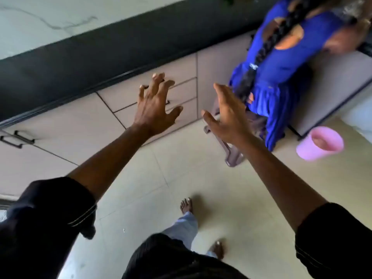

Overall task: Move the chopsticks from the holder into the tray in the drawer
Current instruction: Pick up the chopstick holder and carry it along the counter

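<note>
Stack of three drawers (pixel 185 88) under the edge of the dark counter (pixel 80 57): flat beige fronts, thin dark seams, small dark handles, all fronts flush and closed. The chopsticks, their holder and the tray do not show in this view.

Left hand (pixel 155 105), held out in front of the middle of the stack, back of the hand up. Its grip is apart, fingers (pixel 159 83) spread and slightly bent, holding nothing. The fingertips lie over the top drawer front; whether they touch it cannot be told.

Right hand (pixel 227 117), just right of the stack, turned edge-on. Its grip is likewise apart, fingers straight and close together, thumb pointing toward the stack, holding nothing.

Left of the stack, a cabinet door with two dark bar handles (pixel 18 138). Right of the stack, a second person in blue (pixel 281 67), blurred, low against the cabinets. Farther right of the stack, a pink cup (pixel 320 142). Below the stack, pale floor tiles (pixel 141 178) and the wearer's bare foot (pixel 186 206).
</note>
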